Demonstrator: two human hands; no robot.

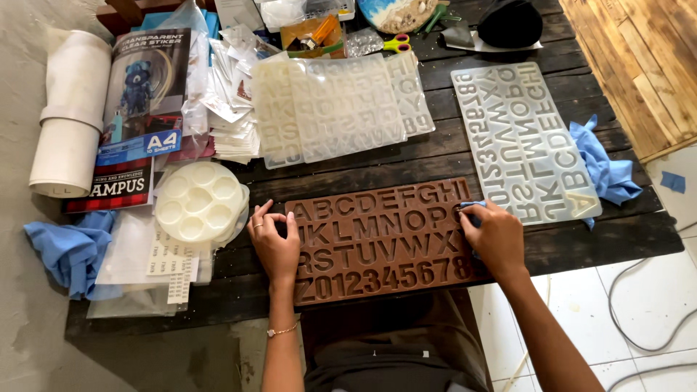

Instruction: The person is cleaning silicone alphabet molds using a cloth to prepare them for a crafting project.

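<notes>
- Two hands of yours rest on the brown letter mould point(377, 239), which lies flat at the near edge of the dark plank table point(617, 239).
- Your left hand point(274, 243) lies with fingers spread, pressing the mould's left end.
- Your right hand point(494, 236) is curled at the mould's right end, pinching a blue cloth point(472, 206); most of the cloth is hidden under your fingers.
- Just right of it lies a clear letter mould point(523, 138), soft and translucent, over a crumpled blue rag point(606, 170).
- Further back, stacked clear moulds point(337, 105) overlap, so their letters are hard to make out.
- Left sits a round white palette point(197, 202).
</notes>
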